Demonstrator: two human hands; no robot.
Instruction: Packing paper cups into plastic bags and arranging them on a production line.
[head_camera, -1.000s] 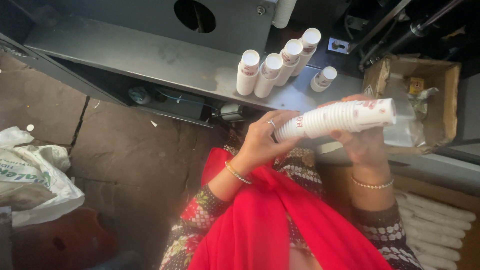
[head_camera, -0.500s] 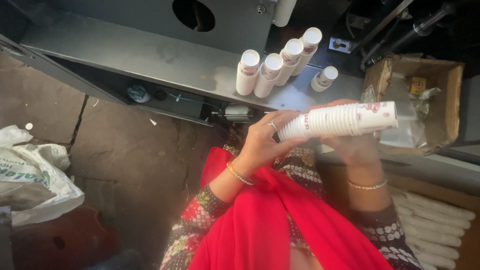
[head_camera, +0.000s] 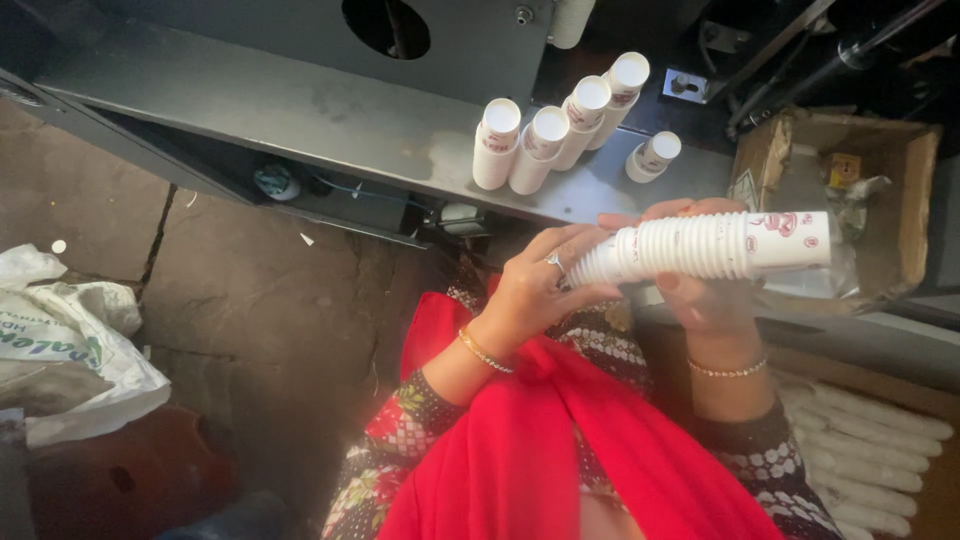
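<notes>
red cloth (head_camera: 540, 450) bottom centre, over lap | left hand (head_camera: 535, 285) fingers curled on narrow end of stack of paper cups (head_camera: 705, 246), centre right | right hand (head_camera: 705, 295) clamped under it; stack now more level than a second ago, grip unchanged | upright cup stacks (head_camera: 560, 130) on grey shelf (head_camera: 300, 110), upper centre.

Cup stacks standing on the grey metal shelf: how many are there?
5 cup stacks: four clustered together, one shorter to their right. Others may be hidden.
</notes>
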